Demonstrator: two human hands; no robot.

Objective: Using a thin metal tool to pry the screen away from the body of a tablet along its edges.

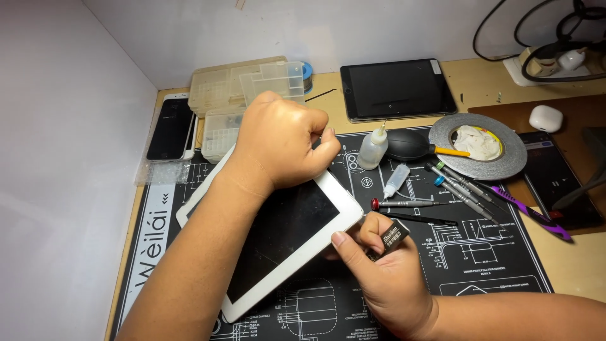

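Observation:
A white-framed tablet (290, 233) with a dark screen lies tilted on the black work mat (486, 252). My left hand (278, 142) rests over its far corner, fingers curled onto the tablet's upper edge. My right hand (385, 265) is at the tablet's right edge and pinches a small black flat tool (391, 237) against that edge, thumb pressed near the frame.
Right of the tablet lie several screwdrivers (457, 186), two small dropper bottles (372, 148), a black air blower (410, 145), a tape roll (478, 146) and purple tweezers (530, 211). Behind are clear parts boxes (221, 95), a black phone (170, 126), a second dark tablet (394, 88) and a white earbud case (546, 118).

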